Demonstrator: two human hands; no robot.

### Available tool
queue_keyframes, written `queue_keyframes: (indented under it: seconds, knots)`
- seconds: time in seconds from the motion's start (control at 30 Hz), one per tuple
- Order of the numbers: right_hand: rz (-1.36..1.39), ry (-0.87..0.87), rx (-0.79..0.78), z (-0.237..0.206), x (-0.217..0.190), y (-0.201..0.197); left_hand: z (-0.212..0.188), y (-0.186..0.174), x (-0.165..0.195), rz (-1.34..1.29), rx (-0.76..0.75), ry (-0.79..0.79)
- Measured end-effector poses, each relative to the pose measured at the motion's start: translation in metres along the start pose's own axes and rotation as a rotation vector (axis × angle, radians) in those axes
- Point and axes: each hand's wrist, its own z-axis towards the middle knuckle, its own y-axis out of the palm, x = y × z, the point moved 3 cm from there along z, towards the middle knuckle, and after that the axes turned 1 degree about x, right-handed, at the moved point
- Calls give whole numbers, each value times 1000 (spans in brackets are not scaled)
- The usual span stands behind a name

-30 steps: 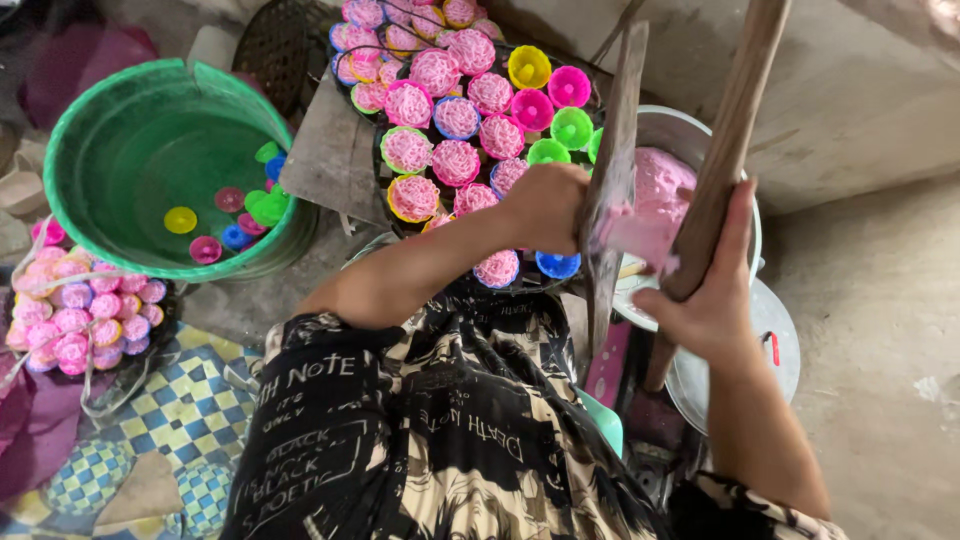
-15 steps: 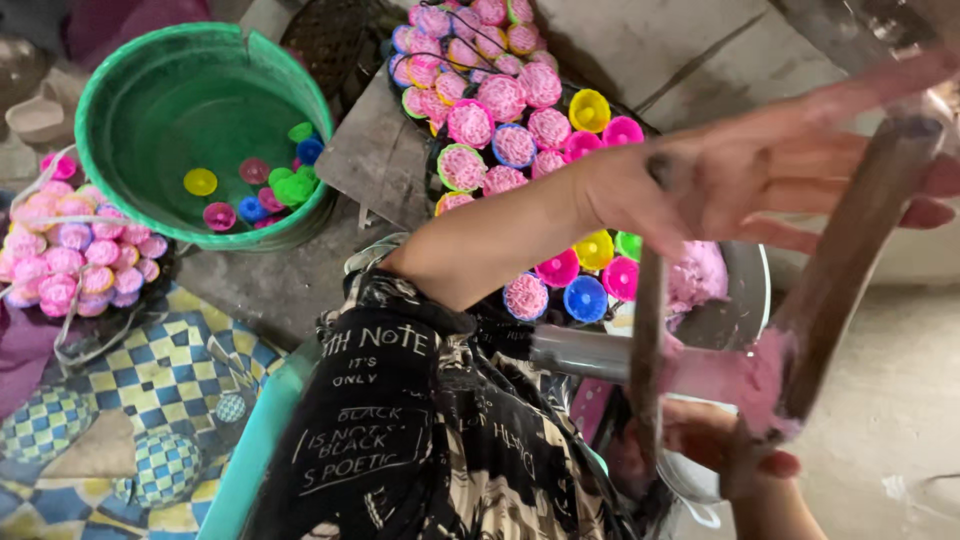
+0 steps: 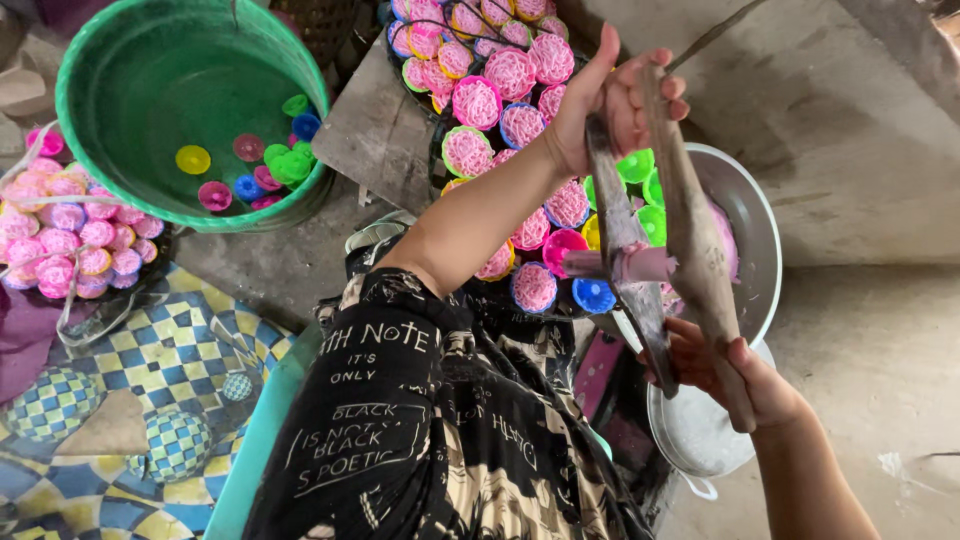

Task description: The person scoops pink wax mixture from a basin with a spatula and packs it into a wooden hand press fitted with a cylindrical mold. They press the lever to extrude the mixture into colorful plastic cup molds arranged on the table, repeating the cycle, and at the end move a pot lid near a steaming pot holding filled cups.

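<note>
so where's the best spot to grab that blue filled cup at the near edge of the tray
Take the blue filled cup by its rim, two fingers on opposite sides, coming from above and the near side. It sits upright at the tray's near edge with pink noodle heaped inside; neighbours crowd its far side and the wooden press hangs to its right.

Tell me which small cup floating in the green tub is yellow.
The yellow cup floats alone at the left side of the green tub. The other cups there are pink, blue or green, bunched toward the tub's right.

Soft, even daylight; shadows are faint. Focus is sharp at centre. Wide-angle distortion bends the round green plastic basin near the edge.
</note>
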Motion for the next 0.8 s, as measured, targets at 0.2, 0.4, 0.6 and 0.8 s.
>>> queue_keyframes:
  seconds: [0.2, 0.4, 0.6, 0.8]
  knots:
    - [1, -16, -12, 7, 4, 5, -12, 1, 6, -24, -67, 37]
    - [-57, -60, 47, 27, 4, 4, -14, 4, 32, 25, -35, 61]
    - [-168, -135, 193, 29, -4, -9, 0, 1, 35, 33, -4, 73]
    - [-180, -93, 261, 15, -3, -1, -6, -1, 14, 28, 68, 61]
